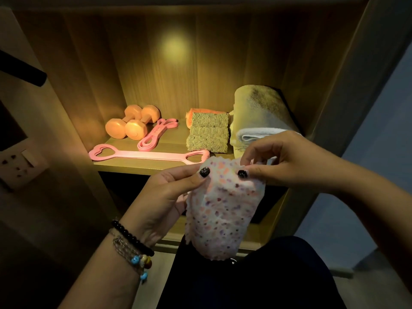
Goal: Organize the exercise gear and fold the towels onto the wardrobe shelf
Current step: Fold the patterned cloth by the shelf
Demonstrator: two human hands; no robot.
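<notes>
Both hands pinch the dotted towel's (219, 210) top edge, left hand (166, 197) and right hand (287, 160), held in front of the shelf (133, 167), mid-fold. Next, I judge: fold again, set it by the others. Counted: two dumbbells (131, 124), two pink bands (156, 132), two towels (256, 117) shelved.

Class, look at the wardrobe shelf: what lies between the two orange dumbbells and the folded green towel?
In the head view, a coiled pink resistance band lies between the dumbbells and the green towel on the shelf.
</notes>
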